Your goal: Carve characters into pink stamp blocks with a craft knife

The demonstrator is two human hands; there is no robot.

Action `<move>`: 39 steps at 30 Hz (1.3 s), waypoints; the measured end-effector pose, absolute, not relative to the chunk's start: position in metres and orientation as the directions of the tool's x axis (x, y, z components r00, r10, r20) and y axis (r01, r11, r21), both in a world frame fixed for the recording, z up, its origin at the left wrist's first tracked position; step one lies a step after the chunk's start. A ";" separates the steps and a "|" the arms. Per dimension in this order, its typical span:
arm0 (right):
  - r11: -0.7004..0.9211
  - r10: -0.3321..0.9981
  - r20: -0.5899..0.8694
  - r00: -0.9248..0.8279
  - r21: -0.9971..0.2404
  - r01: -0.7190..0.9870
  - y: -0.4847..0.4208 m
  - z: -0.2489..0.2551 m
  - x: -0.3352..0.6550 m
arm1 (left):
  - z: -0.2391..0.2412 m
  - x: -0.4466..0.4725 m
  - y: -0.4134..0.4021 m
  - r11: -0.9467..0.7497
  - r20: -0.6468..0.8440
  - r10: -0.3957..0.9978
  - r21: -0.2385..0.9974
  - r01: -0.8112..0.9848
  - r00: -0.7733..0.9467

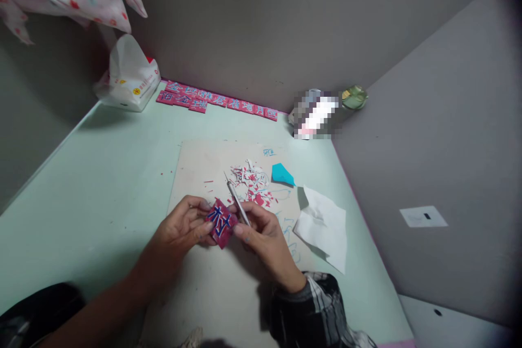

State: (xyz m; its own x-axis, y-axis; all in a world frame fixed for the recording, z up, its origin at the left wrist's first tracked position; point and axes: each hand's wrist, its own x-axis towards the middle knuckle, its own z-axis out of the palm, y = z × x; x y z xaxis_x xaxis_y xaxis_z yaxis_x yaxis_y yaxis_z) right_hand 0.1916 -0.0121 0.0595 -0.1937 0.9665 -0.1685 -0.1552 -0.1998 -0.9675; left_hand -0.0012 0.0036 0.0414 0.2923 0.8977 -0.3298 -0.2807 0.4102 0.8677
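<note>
Between my two hands is a small dark-red square tile (221, 223) with a blue, white-edged character on it. My left hand (185, 223) pinches its left side, thumb on the front face. At its right side, my right hand (265, 234) touches the edge with thumb and fingertips while also gripping a slim metal craft knife (237, 201), whose thin blade points up and away. Just beyond the knife, red and white shavings (255, 182) lie scattered on a beige board (191, 168).
Similar red character tiles (216, 99) line the table's back edge. A white plastic-wrapped tissue pack (136, 79) stands at the back left. Right of the shavings lie a blue paper piece (282, 174) and a creased white tissue (326, 228). A green packet (354, 98) sits in the back right corner.
</note>
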 end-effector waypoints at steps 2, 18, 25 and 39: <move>-0.163 0.969 -0.128 -0.211 -0.974 -0.158 -0.013 0.064 0.189 | 0.039 0.001 0.003 0.412 -0.310 0.891 0.859 -0.305 0.332; -0.107 0.993 -0.104 -0.061 -0.994 -0.034 -0.021 0.060 0.194 | 0.041 -0.011 0.006 0.643 -0.394 0.756 0.593 -0.484 0.523; -0.087 0.996 -0.086 -0.022 -0.996 -0.017 -0.016 0.059 0.192 | 0.036 -0.010 0.004 0.531 -0.338 0.829 0.724 -0.440 0.445; -0.078 0.997 -0.077 -0.019 -0.997 -0.029 -0.015 0.053 0.192 | 0.040 -0.008 0.003 0.580 -0.467 0.797 0.769 -0.269 0.384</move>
State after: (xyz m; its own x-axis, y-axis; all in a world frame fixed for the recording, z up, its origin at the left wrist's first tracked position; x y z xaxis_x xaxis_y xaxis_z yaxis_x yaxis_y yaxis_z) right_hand 0.1917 -0.0150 0.0533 -0.0186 0.9968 -0.0772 -0.0286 -0.0777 -0.9966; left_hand -0.0085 0.0030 0.0400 0.3839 0.7967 -0.4668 -0.2689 0.5801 0.7689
